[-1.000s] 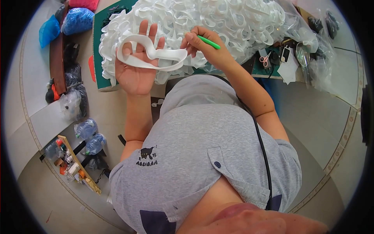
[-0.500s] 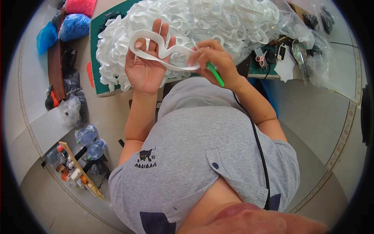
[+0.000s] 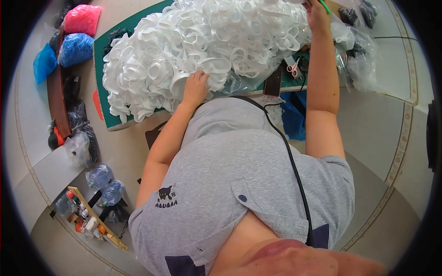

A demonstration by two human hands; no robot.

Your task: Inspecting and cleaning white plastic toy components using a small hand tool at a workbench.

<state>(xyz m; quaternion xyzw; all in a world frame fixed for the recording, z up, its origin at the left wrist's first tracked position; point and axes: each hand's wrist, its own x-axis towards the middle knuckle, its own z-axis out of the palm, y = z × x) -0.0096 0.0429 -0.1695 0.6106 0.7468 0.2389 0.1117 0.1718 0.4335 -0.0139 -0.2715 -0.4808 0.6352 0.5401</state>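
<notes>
A large heap of white elastic band loops [image 3: 152, 60] lies over the green-topped table. At its near edge my left hand [image 3: 196, 88] rests back upward, fingers curled onto a white loop [image 3: 214, 66]; the fingertips are partly hidden among the bands. My right arm stretches far forward to the upper right. There my right hand [image 3: 318, 17] is closed round a slim green-handled tool [image 3: 325, 6], whose working end is out of sight. Beside that hand, at the picture's upper edge, shows a bit of white band [image 3: 297, 2]; whether the fingers hold it is unclear.
Pink-handled scissors [image 3: 293, 67] and a dark phone [image 3: 273, 84] lie on the green tabletop [image 3: 103, 108] right of the heap. Clear plastic bags [image 3: 361, 69] hang at the right. Pink [image 3: 82, 20] and blue bundles [image 3: 76, 49] stand left. A black cord [image 3: 294, 170] runs down my shirt.
The white loop stretched between my hands has left the middle. My right hand has swung far forward and right with the green-handled tool; my left has turned over and lowered onto the heap.
</notes>
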